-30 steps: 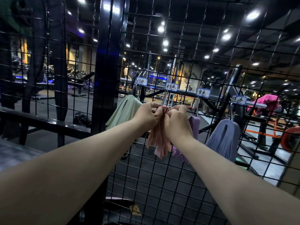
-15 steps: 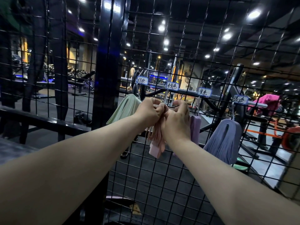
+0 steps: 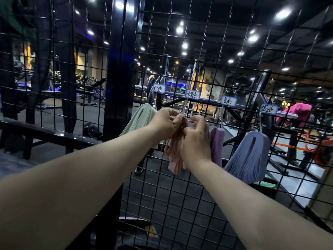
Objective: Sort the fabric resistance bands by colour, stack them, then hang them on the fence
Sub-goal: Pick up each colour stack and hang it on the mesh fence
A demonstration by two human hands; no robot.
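Pink resistance bands (image 3: 175, 152): bundle held up against the wire fence (image 3: 180, 204), directly below the 2nd handwritten label (image 3: 192, 94). Lower loops hang free beneath both hands.

L hand (image 3: 163, 123): fingers curled, pinching the top of the pink bundle at hook height. Forearm extended fwd and up from lower left, back of hand toward the camera.

R hand (image 3: 195, 139): closed round the bundle's upper part, touching the L hand's fingertips. Index finger and thumb bent at the top. Forearm reaches in from lower right. Hook itself hidden behind the fingers, so can't tell whether the bands are on it.

Adjacent on the fence: green bands (image 3: 138, 120) hanging just left of the L hand, purple bands (image 3: 217, 145) just right of the R hand, blue bands (image 3: 250, 156) further right. Each stack hangs under its own label.

Bkgd: black post (image 3: 119, 87) left of the stacks, gym equipment beyond the mesh.
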